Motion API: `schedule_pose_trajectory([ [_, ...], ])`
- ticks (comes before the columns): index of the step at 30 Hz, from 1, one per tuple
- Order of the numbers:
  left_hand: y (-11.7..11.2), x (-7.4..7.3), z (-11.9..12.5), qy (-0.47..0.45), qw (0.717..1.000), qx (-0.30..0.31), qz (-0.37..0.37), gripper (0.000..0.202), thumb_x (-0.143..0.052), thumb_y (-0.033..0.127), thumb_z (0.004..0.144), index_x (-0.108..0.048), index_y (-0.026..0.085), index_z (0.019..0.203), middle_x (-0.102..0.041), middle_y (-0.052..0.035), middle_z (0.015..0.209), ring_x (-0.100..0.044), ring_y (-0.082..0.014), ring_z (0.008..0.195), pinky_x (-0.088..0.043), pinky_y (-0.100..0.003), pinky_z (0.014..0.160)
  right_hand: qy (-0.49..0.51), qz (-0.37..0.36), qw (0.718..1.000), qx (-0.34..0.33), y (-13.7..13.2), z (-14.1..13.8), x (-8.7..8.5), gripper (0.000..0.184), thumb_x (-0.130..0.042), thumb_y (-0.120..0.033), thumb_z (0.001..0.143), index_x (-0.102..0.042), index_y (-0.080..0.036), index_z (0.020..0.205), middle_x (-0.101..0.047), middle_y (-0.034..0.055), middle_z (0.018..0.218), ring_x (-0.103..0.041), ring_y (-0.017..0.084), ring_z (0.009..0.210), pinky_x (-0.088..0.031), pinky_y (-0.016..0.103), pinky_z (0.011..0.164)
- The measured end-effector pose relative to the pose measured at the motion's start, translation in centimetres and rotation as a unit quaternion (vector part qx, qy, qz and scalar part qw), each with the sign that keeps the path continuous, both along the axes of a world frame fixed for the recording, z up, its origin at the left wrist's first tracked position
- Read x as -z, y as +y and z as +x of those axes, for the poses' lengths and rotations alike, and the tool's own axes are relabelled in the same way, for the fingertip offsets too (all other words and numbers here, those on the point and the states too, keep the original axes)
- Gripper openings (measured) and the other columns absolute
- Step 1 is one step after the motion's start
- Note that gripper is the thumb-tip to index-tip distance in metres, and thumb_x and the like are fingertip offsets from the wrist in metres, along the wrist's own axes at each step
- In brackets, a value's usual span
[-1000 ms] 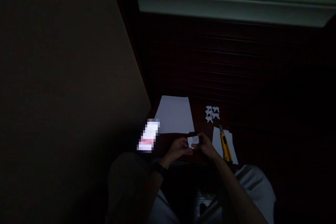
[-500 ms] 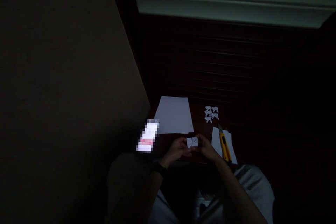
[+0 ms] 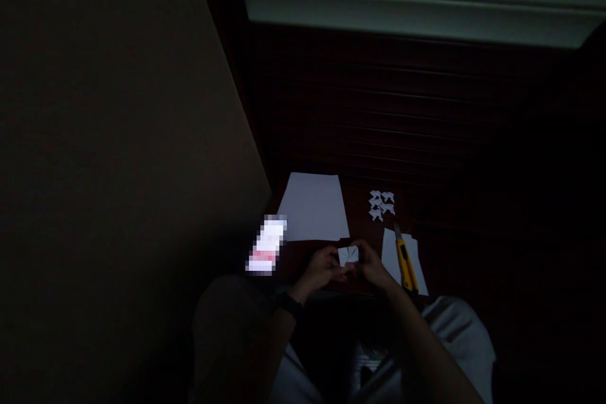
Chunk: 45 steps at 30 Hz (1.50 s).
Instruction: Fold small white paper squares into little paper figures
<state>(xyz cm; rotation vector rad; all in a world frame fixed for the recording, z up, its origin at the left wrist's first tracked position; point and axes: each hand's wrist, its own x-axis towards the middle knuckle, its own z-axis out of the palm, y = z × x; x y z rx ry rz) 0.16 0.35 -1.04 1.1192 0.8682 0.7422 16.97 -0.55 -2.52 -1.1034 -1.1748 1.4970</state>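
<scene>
Hands (image 3: 322, 267): two
Folded paper (image 3: 348, 254): one
Paper figures (image 3: 376, 214): at least five
Cutter (image 3: 406, 264): one
Screen (image 3: 267, 243): one
Flat papers (image 3: 314, 208): two, layers uncountable

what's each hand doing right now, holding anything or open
Left hand: closed on the left side of the small folded white paper.
Right hand: closed on the right side of the same paper.

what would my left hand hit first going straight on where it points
The left hand would first meet the folded white paper it holds, then probably the right hand; depth is unclear.
</scene>
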Motion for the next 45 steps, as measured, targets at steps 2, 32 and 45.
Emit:
schedule_pose_trajectory([
  [2, 0.1, 0.3, -0.1, -0.003, 1.000, 0.001, -0.002, 0.041, -0.072, 0.032, 0.060, -0.051, 0.013, 0.090, -0.059, -0.0001, 0.062, -0.063, -0.0163, 0.055, -0.054, -0.032, 0.055, -0.009, 0.012, 1.000, -0.012, -0.2, 0.1, -0.4, 0.040, -0.065, -0.017, 0.063, -0.046, -0.023, 0.097, -0.055, -0.0024, 0.075, -0.050, 0.012, 0.060, -0.039, 0.021, 0.049],
  [32, -0.2, 1.1, -0.1, 0.026, 0.999, 0.023, 0.001, 0.044, -0.072, 0.024, 0.058, -0.047, 0.018, 0.093, -0.058, 0.0037, 0.060, -0.062, -0.0162, 0.051, -0.052, -0.031, 0.050, -0.114, 0.032, 0.993, 0.016, -0.1, 0.0, -1.1, 0.035, -0.068, -0.020, 0.058, -0.057, -0.019, 0.092, -0.062, 0.0028, 0.089, -0.057, 0.018, 0.072, -0.043, 0.025, 0.056],
  [45, -0.4, 1.3, 0.1, 0.000, 0.999, -0.042, 0.008, 0.036, -0.072, 0.027, 0.057, -0.051, 0.015, 0.084, -0.060, 0.0016, 0.060, -0.062, -0.0164, 0.055, -0.053, -0.032, 0.055, -0.075, 0.019, 0.996, 0.053, -0.2, 0.2, -1.3, 0.037, -0.070, -0.026, 0.060, -0.058, -0.018, 0.094, -0.062, 0.0024, 0.083, -0.057, 0.018, 0.074, -0.044, 0.029, 0.064],
])
